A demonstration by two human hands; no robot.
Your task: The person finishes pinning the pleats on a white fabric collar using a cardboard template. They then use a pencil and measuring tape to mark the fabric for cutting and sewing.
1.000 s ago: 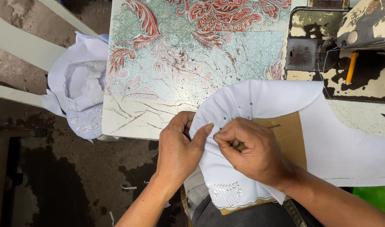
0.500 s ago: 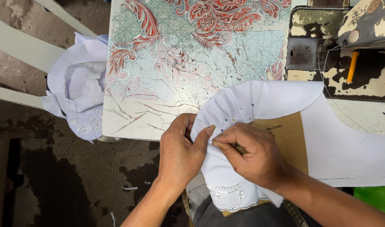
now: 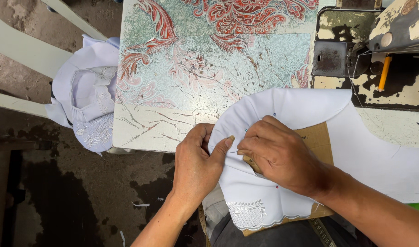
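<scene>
Far left: pile of white garments (image 3: 84, 103) heaped on pale chair (image 3: 22, 50). Centre: patterned table top (image 3: 200, 68), cracked. Left hand (image 3: 198, 167) at table edge, thumb and fingers closed, pinching curved edge of white fabric (image 3: 291, 110). Right hand (image 3: 280, 153) curled, fingertips pinching same fabric, pressed over brown cardboard template (image 3: 321, 139). Far right: old sewing machine (image 3: 378, 41).

White cloth (image 3: 305, 107) lies on patterned table (image 3: 196, 87).

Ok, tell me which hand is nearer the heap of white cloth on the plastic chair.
Left. The left hand pinches the white fabric at the table edge, on the chair side. The right hand lies farther from the heap of white cloth.
</scene>
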